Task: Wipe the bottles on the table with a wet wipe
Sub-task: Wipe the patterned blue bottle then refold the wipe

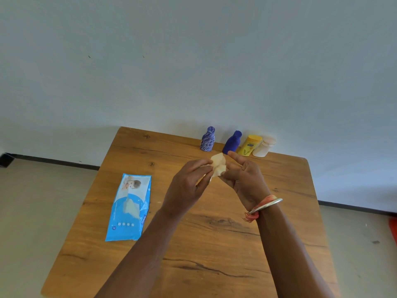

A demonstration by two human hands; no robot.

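The left hand and the right hand are meeting in the air above the middle of the wooden table, and between them they are holding the wet wipe; the left hand is pinching the wipe's left edge between thumb and curled fingers; the right hand is gripping the right edge with its thumb and lower fingers, its forefinger sticking out straight toward 11 o'clock; the wipe is hanging crumpled and partly unfolded between the two grips (a small pale sheet, its top corner pointing to 12 o'clock). A metal bangle is sitting on the right wrist beside a reddish thread band.

From the hands, the bottles are standing in a row between 12 and 1 o'clock, on their bases along the table's far edge by the wall: a patterned blue bottle; a plain blue bottle near it; a yellow bottle; a pale pink bottle just beside the yellow one; the right forefinger's tip is overlapping the plain blue bottle's base in this view, and whether they are touching cannot be told.

At 8 o'clock from the hands, a blue pack of wipes is lying flat near the table's left edge, a pale sheet showing at its opening.
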